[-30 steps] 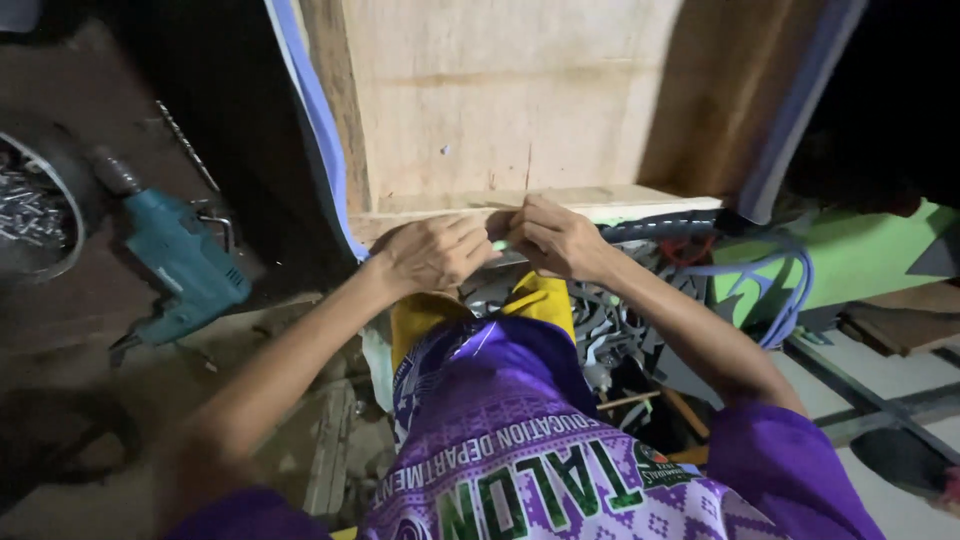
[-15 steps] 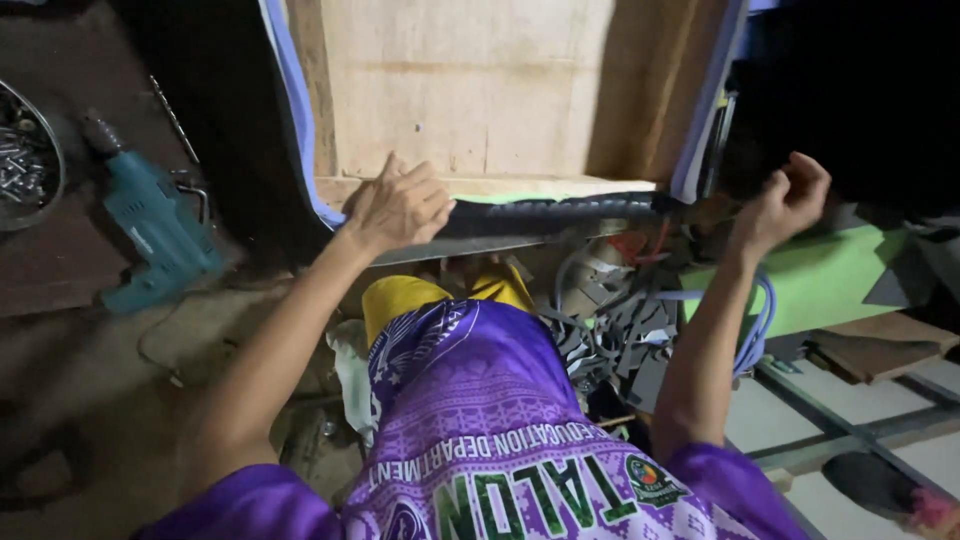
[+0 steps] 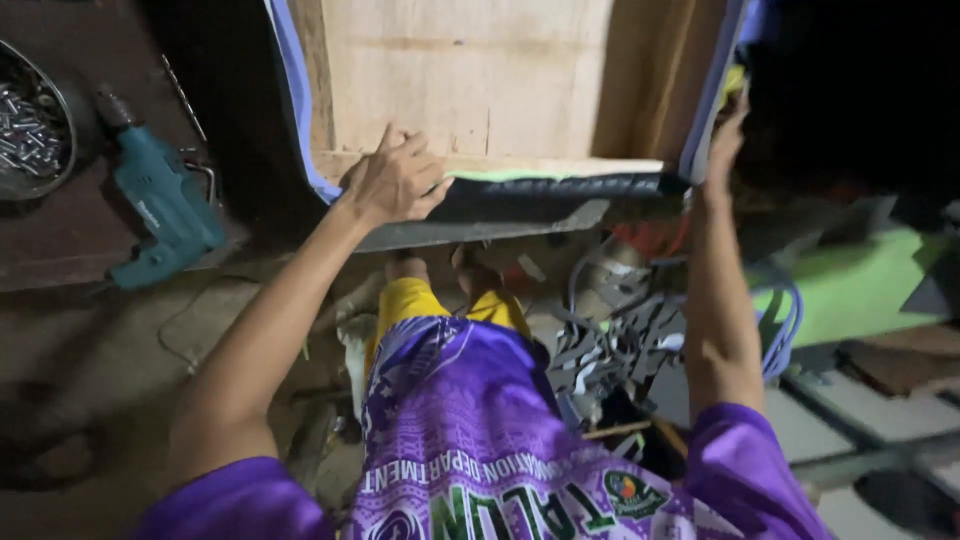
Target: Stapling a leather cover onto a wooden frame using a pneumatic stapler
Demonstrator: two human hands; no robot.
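Observation:
A plywood box frame (image 3: 470, 80) stands in front of me, with light blue fabric (image 3: 292, 110) wrapped along its left side and near edge. My left hand (image 3: 392, 180) lies flat on the near left corner of the frame, pressing on the wood and the dark fabric strip (image 3: 550, 188) there. My right hand (image 3: 725, 135) reaches up to the frame's right edge and touches the blue fabric there; its fingers are partly hidden in shadow.
A teal power drill (image 3: 165, 210) lies on the dark surface at left, next to a round bowl of screws (image 3: 30, 125). Scraps of grey fabric and blue cord (image 3: 640, 330) litter the floor at right, beside a green sheet (image 3: 850, 290).
My hands were together at the near edge; the right hand has swung out and up to the frame's right side. The left hand shifted left onto the corner.

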